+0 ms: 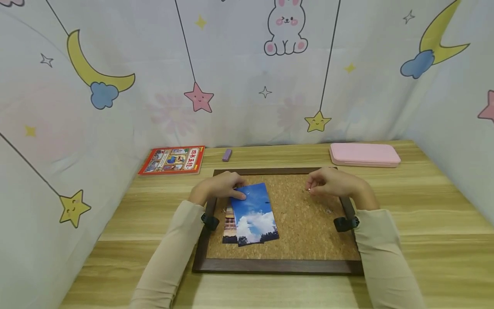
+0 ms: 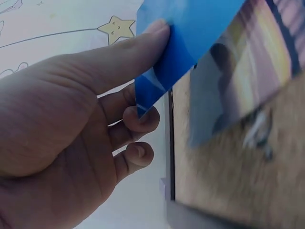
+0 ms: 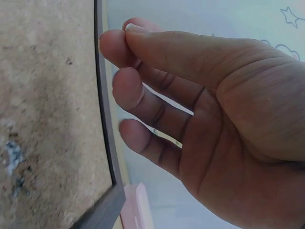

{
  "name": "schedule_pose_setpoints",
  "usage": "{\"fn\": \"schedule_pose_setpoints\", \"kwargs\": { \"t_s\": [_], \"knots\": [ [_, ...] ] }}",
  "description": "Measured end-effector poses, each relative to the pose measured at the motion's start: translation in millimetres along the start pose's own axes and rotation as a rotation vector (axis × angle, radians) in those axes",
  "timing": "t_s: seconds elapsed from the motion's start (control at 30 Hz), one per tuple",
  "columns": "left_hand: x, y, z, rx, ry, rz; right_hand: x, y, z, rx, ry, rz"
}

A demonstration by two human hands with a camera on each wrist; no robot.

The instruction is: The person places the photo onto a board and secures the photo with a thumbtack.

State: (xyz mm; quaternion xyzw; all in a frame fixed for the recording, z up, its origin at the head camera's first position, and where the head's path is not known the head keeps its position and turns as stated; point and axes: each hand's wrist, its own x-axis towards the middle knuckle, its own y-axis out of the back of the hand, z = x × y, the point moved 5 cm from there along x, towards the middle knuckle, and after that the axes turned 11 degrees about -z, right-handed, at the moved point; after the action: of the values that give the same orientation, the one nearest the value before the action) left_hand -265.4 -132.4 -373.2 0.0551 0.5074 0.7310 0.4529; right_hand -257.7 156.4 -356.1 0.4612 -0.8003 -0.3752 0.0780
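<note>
My left hand (image 1: 221, 187) pinches the top left corner of a photo of blue sky and clouds (image 1: 254, 214), thumb on its face. This photo overlaps another photo with striped colours (image 1: 229, 225), which lies on a cork board (image 1: 297, 231) with a dark frame. Over the board's upper right part, my right hand (image 1: 335, 183) has its thumb and forefinger tips together on a tiny bright thing, seemingly a push pin (image 1: 309, 189), mostly hidden by the fingertips. Clear push pins (image 1: 329, 211) sit on the cork below that hand. Another small clear piece (image 2: 259, 131) shows beside the striped photo.
Behind the board, a red picture book (image 1: 173, 160) lies at the left, with a small purple block (image 1: 227, 155) near it. A pink case (image 1: 364, 154) is at the back right. The wooden table (image 1: 436, 240) meets a patterned curtain (image 1: 239, 64).
</note>
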Motion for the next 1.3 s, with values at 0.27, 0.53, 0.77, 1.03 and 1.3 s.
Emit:
{"fn": "schedule_pose_setpoints", "kwargs": {
  "t_s": [0.27,0.53,0.77,1.03,1.3],
  "knots": [
    [21.2,-7.1,8.1,0.009,0.005,-0.033,5.6,3,-1,-0.023,-0.034,0.019],
    [38.0,-5.8,27.0,0.028,-0.027,-0.053,10.5,5,-4,-0.02,0.003,0.014],
    [51.3,-7.4,33.7,0.004,-0.055,-0.059,18.1,1,-2,0.011,0.016,-0.02],
    [68.3,-13.0,40.5,-0.06,-0.045,-0.075,22.4,-3,4,0.042,0.023,-0.041],
    [80.6,-17.3,49.5,-0.038,-0.067,-0.066,26.4,-5,7,0.048,0.014,-0.041]
  ]
}}
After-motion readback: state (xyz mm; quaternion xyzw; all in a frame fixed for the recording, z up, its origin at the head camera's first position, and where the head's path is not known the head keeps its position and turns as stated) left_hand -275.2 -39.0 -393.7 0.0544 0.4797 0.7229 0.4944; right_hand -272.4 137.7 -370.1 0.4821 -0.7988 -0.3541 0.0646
